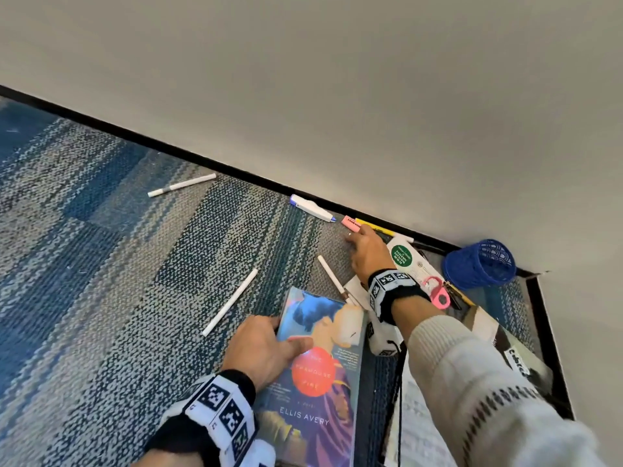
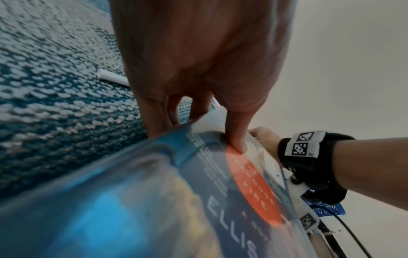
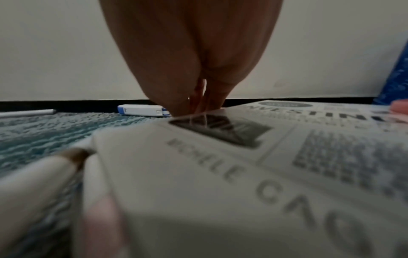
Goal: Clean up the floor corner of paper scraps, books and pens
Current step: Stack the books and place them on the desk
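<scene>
A colourful paperback (image 1: 320, 382) lies on the blue-grey carpet. My left hand (image 1: 288, 333) grips its left edge, thumb on the cover (image 2: 154, 200) and fingers under the edge. My right hand (image 1: 357, 242) reaches past the far corner of a white book (image 1: 414, 264) toward the carpet by the wall. A tiny white scrap (image 1: 349, 234) lies at its fingertips. In the right wrist view the white book's edge (image 3: 220, 174) hides the fingertips. White pens lie loose: one far left (image 1: 182, 185), one in the middle (image 1: 231, 301), one beside the white book (image 1: 332, 274).
Along the black baseboard lie a white correction-tape roller (image 1: 312, 207), a pink eraser (image 1: 350, 221) and a yellow pen (image 1: 374, 226). A blue mesh cup (image 1: 480, 262) lies tipped in the corner. A pink-handled tool (image 1: 438, 291) rests on the white book; another book (image 1: 515, 358) lies further right.
</scene>
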